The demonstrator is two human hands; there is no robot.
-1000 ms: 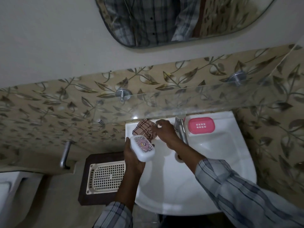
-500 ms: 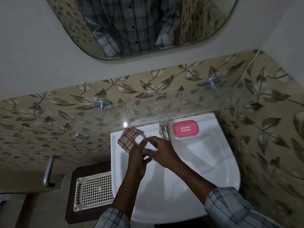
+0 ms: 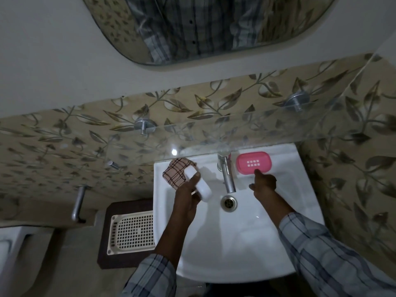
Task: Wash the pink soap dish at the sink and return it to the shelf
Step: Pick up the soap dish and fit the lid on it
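The pink soap dish point(image 3: 254, 163) lies flat on the back ledge of the white sink point(image 3: 246, 243), at about 1 o'clock from the drain point(image 3: 228, 202) and just beside the chrome tap point(image 3: 226, 174), on the tap's right. Its long axis runs left to right along the ledge, tilted slightly, and its face with two rows of small white slots looks up at the camera. It sits under the front edge of the glass shelf point(image 3: 235, 138), which crosses the tiled wall above the basin.

The right hand point(image 3: 264, 183) reaches toward the dish from 6 o'clock of it. Its index finger is stretched forward with the tip at the dish's near rim; whether it touches the rim cannot be told. The other fingers are loosely curled and hold nothing.

The left hand point(image 3: 188, 194) is at 9 o'clock from the tap, over the basin's left side. Its fingers are wrapped round a white oval container point(image 3: 198, 185), thumb across the top, the container pointing toward 11 o'clock. Its far end overlaps a checked cloth point(image 3: 175, 171) on the sink's back left corner.

A cream perforated tray point(image 3: 131, 233) lies on a dark board at 9 o'clock from the sink.
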